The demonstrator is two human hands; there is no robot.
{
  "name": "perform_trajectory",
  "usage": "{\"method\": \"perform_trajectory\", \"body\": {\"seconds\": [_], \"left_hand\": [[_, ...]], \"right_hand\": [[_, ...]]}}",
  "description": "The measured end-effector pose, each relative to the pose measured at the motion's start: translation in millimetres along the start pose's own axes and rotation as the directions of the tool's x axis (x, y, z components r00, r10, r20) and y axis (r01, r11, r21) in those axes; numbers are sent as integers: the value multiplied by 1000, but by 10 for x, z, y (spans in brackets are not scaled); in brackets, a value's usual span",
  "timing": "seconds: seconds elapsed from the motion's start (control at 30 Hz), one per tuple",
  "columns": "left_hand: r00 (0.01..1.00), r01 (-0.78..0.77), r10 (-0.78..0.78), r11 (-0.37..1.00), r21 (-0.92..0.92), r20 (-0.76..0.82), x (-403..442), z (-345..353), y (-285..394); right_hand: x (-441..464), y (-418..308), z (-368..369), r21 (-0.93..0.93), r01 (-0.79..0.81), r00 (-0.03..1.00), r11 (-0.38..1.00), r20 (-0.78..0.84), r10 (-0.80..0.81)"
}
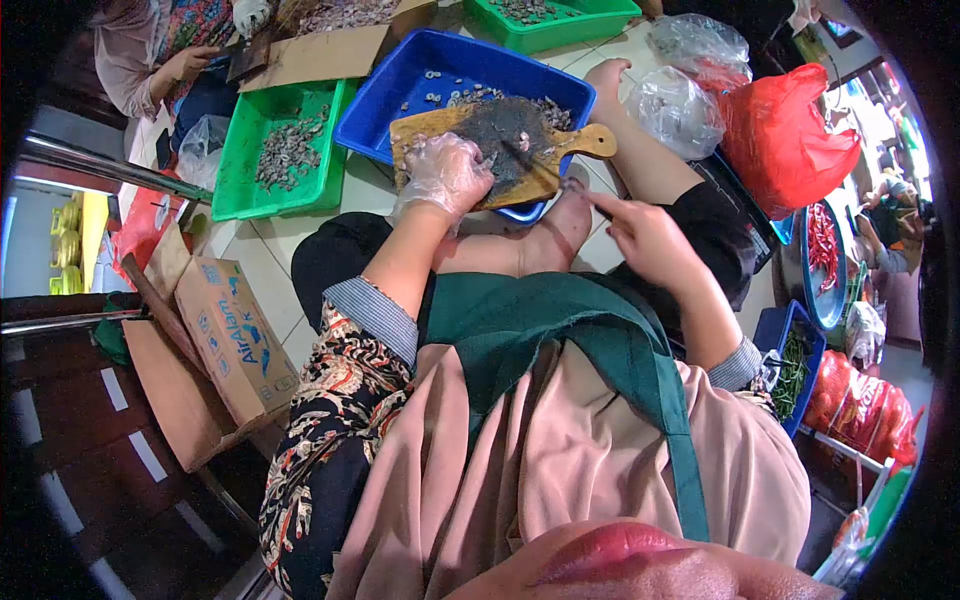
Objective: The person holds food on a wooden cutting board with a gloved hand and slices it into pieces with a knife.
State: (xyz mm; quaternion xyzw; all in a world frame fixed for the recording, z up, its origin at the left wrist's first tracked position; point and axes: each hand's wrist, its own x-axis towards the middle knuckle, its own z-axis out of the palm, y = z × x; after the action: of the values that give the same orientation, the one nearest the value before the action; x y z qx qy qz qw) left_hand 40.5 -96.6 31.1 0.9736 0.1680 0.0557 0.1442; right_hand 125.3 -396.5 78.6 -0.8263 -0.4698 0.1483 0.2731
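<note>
- Gloved left hand [450,175]: curled on the board [535,150], contents unclear.
- Right hand [655,240]: finger extended, grip unclear.
- Beneath the left hand, uneven pressure could tip the board over the blue tub [400,78].

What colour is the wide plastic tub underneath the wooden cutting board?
The plastic tub is deep blue, seen best in the head view.

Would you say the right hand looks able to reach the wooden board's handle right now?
Probably yes: the right hand is close to the handle, the left hand is clear of it, and nothing visible intervenes.
</note>
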Motion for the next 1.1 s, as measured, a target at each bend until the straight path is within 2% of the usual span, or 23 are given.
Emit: {"method": "perform_trajectory", "body": {"seconds": [0.03, 0.07, 0.13, 0.23, 0.37, 0.4, 0.47, 0.57, 0.67, 0.87, 1.1], "left_hand": [[1000, 0, 0, 1000, -8, -19, -8, 28, -8], [999, -3, 2, 1000, -18, -37, -9, 49, -8], [1000, 5, -4, 1000, 9, -8, 19, 45, 10], [999, 33, -33, 999, -3, -41, 35, 120, 10], [994, 29, -30, 1000, -7, -108, 61, 197, 5], [993, 28, -28, 1000, -7, -113, 65, 206, 9], [992, 25, -26, 1000, -5, -126, 69, 214, 9], [993, 39, -43, 998, -44, -105, 70, 236, -9], [997, 62, -62, 998, 14, -52, 53, 135, 61], [999, 33, -35, 987, 159, 9, 50, 107, 87], [993, 41, -40, 999, 4, -113, 13, 96, 81]], "right_hand": [[49, -53, -109, -27, -73, 997, 997, 12, 73], [104, 29, -128, -91, -84, 996, 992, -40, 80], [186, 43, -183, -102, -159, 978, 982, -150, 142], [196, 74, -117, -98, -59, 965, 993, -261, 32], [29, -274, -12, 91, -28, 999, 995, -36, 31], [-1, -264, 83, 83, 48, 997, 995, -68, -43], [-76, -289, 154, 135, -39, 999, 990, 4, 39], [-109, -257, 238, 47, -54, 998, 997, 39, 52], [-142, -227, 336, 64, -35, 999, 997, 2, 35], [-169, -211, 426, 45, -96, 995, 994, -9, 97], [-178, -236, 426, 84, -66, 998, 994, -18, 68]]}}
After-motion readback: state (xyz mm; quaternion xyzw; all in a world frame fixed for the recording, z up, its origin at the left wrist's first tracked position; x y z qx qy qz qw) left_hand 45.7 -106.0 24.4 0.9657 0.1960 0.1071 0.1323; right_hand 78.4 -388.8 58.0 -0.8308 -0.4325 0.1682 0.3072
